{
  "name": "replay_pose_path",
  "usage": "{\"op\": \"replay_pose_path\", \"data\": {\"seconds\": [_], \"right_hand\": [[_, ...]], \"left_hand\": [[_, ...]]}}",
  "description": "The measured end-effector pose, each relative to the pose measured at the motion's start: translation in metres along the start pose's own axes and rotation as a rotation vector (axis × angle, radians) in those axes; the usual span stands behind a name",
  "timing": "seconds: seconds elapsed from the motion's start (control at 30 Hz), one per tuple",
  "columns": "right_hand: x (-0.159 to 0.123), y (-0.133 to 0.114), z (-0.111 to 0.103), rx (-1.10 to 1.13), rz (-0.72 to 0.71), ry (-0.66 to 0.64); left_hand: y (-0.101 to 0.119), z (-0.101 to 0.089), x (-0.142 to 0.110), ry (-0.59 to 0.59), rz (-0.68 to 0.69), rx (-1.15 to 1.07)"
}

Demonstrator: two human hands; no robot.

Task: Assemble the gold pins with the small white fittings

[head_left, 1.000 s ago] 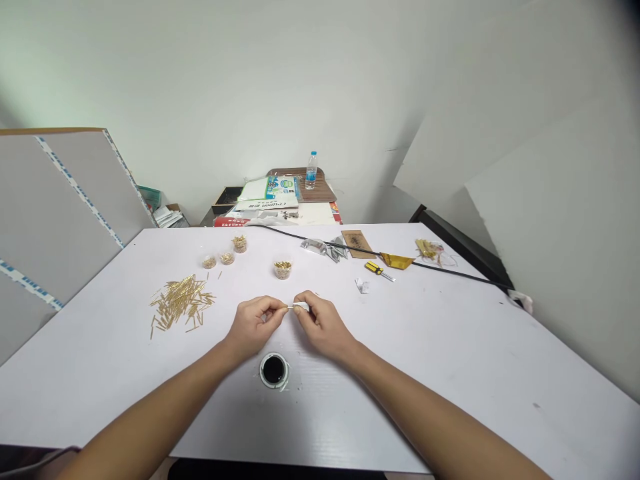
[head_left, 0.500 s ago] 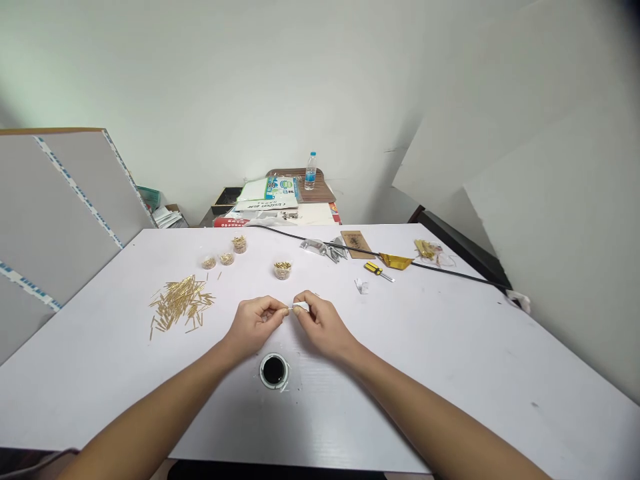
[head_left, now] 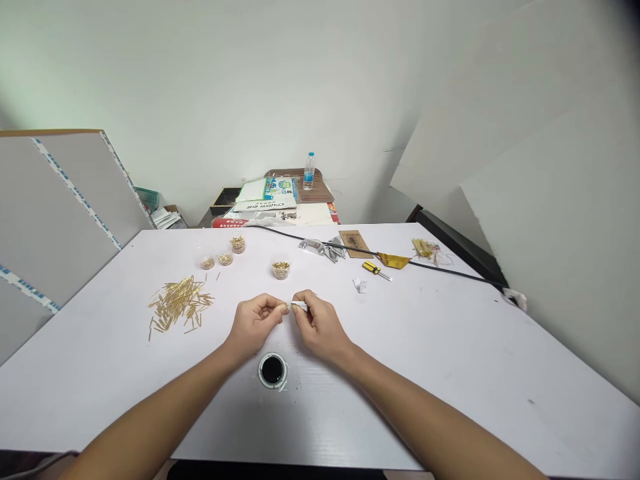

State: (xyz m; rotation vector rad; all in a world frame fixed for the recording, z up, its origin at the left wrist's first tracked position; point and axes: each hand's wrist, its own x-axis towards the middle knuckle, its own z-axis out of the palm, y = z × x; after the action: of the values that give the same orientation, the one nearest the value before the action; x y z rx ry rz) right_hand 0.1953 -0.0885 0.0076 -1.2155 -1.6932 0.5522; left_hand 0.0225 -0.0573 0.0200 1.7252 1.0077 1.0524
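My left hand (head_left: 255,323) and my right hand (head_left: 320,325) meet above the white table (head_left: 450,360), fingertips almost touching. The left fingers pinch a thin brass pin (head_left: 285,307). The right fingers pinch a small white piece (head_left: 299,305) against the pin's end. Just below the hands a small round pot of black stuff (head_left: 273,370) sits on the table. A heap of brass pins (head_left: 177,301) lies to the left. A small clear cup of brass parts (head_left: 281,269) stands just beyond the hands.
Three more small cups of brass parts (head_left: 225,252) stand at the back left. A black cable (head_left: 400,263), a yellow screwdriver (head_left: 376,270), foil bags (head_left: 323,248) and a brown card (head_left: 355,243) lie at the back right. Grey boards (head_left: 60,207) lean at the left.
Both hands have stayed together, with only slight finger movement. The view has shifted a little.
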Motion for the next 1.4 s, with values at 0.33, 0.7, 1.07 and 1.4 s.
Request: {"op": "replay_pose_path", "data": {"seconds": [0.33, 0.7, 1.07, 1.4], "right_hand": [[0.003, 0.003, -0.006, -0.056, -0.074, -0.079], [0.000, 0.005, -0.002, -0.104, -0.137, -0.072], [0.003, 0.009, -0.004, 0.057, 0.052, -0.036], [0.017, 0.042, -0.016, 0.290, 0.285, 0.377]], "left_hand": [[-0.006, -0.008, 0.000, -0.081, 0.017, 0.048], [-0.004, -0.007, 0.001, -0.121, 0.004, 0.048], [0.000, -0.014, 0.007, -0.067, 0.296, 0.333], [-0.014, -0.154, 0.020, -0.057, 0.079, 1.035]]}}
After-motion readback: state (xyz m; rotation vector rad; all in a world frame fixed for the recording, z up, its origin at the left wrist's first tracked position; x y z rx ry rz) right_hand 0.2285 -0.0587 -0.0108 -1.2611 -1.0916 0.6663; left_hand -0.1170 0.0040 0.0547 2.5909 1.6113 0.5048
